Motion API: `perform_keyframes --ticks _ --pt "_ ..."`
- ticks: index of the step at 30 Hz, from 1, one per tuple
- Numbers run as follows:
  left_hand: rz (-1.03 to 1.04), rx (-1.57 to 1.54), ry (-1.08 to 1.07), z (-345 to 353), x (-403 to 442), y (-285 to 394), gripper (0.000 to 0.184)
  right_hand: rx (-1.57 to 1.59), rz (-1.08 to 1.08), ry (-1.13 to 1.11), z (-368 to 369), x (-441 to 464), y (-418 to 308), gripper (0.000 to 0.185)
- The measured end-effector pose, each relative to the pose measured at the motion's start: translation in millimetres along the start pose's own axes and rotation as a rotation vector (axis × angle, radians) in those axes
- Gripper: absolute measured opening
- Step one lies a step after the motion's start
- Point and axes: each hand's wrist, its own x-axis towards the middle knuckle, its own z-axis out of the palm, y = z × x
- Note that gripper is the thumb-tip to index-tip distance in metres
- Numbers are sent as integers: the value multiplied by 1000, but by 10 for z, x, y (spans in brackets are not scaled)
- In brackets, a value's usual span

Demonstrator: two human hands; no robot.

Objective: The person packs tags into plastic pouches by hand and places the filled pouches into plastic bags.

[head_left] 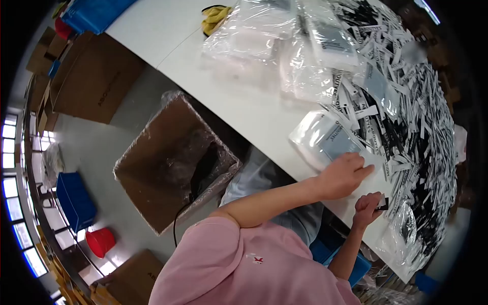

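My left hand (345, 176) is over the lower edge of a clear plastic bag (325, 138) with a blue-grey printed panel, on the white table. Its fingers are curled together, and whatever they may grip is hidden. Lower right, near the table's front edge, my right hand (368, 207) is closed on a small black-and-white strip (383, 203), partly covered by the fingers. Beyond both hands lies a large heap of black-and-white printed strips (422, 137).
More clear bags (264, 30) are stacked farther along the white table (188, 66), beside a yellow glove (215, 19). An open, plastic-lined cardboard box (147, 168) stands at my left. A blue bin (76, 201) and a red bucket (100, 242) are on the floor.
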Motion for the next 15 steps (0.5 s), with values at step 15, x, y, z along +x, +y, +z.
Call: perform_keyframes --ticks 15 --pt "200 94 36 133 123 79 33 -109 271 140 -112 493 -539 18"
